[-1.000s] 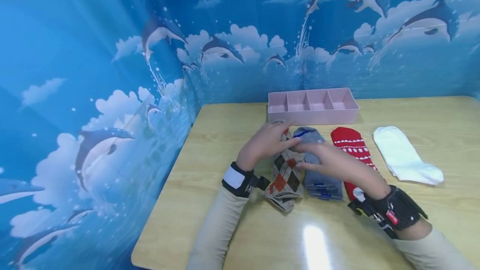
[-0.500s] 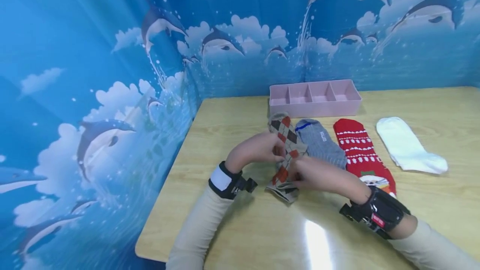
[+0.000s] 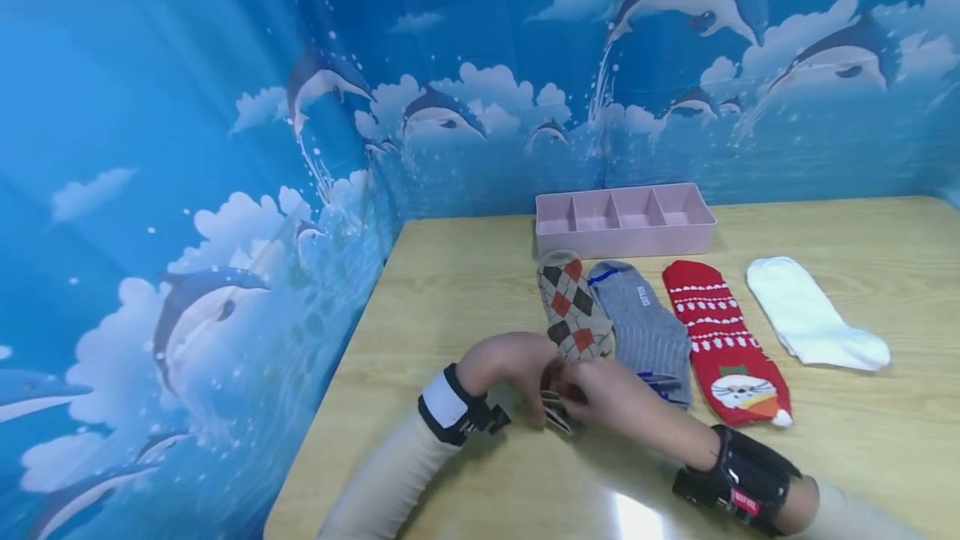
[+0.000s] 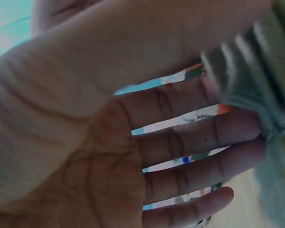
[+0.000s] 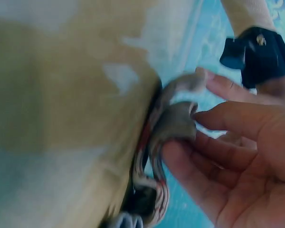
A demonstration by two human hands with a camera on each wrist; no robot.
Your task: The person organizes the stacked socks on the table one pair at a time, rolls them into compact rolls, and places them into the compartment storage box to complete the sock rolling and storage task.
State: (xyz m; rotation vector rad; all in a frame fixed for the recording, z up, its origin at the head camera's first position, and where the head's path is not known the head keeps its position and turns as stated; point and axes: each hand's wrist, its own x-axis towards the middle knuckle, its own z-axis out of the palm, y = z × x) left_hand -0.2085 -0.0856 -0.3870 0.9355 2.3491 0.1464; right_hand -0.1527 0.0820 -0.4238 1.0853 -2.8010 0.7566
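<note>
A beige argyle sock [image 3: 573,307] with brown and orange diamonds lies lengthwise on the table, its cuff toward the person. At that cuff, my left hand [image 3: 517,361] and right hand [image 3: 611,390] meet and partly cover it. In the right wrist view, the right thumb and fingers pinch one raised layer of the ribbed cuff [image 5: 173,124]; another layer stands apart behind it, at the left fingertips. The left wrist view shows my left hand [image 4: 118,166] with fingertips against the folded cuff [image 4: 244,71] and the thumb over it.
Right of the argyle sock lie a grey sock [image 3: 645,315], a red patterned sock [image 3: 716,323] and a white sock [image 3: 810,315]. Behind them stands a pink divided box [image 3: 630,242] against the dolphin-print curtain [image 3: 480,132].
Both hands have moved from above the sock's middle down to its cuff. They now hold the cuff, lifting it slightly. The other socks and the box stay in place.
</note>
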